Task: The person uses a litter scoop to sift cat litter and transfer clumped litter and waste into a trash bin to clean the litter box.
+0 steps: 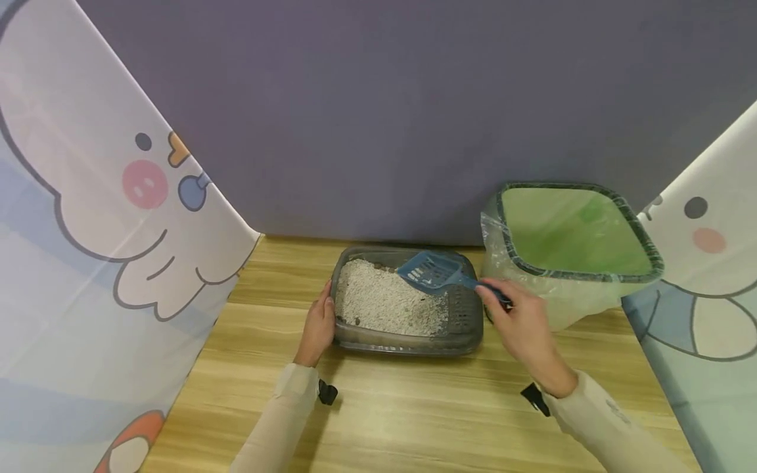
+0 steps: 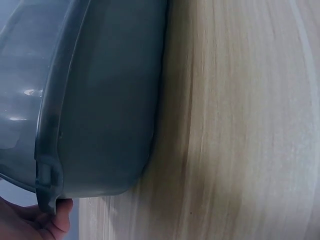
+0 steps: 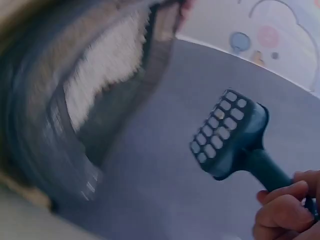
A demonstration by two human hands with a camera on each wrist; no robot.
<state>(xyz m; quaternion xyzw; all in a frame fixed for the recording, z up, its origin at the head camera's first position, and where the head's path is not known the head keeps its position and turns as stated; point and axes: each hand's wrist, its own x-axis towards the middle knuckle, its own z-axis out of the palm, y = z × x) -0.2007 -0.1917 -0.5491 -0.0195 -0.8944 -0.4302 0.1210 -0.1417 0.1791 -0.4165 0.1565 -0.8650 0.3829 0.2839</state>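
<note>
A grey litter box (image 1: 408,346) holding pale granular litter (image 1: 384,299) sits on the wooden table. My left hand (image 1: 319,326) grips its left rim; in the left wrist view the fingers (image 2: 61,220) curl under the rim's corner. With my right hand (image 1: 520,322) I hold a blue slotted litter scoop (image 1: 434,270) by its handle, above the right part of the box. In the right wrist view the scoop (image 3: 227,131) is raised, with small bits in its slots. A few dark clumps (image 1: 357,321) lie in the litter along the left and back edges.
Right of the box stands a bin (image 1: 641,230) with a dark patterned rim, lined with a clear plastic bag (image 1: 497,243); its inside looks green. A grey backdrop (image 1: 378,131) rises behind the table (image 1: 402,414), and cartoon-printed curtains (image 1: 89,217) hang at both sides.
</note>
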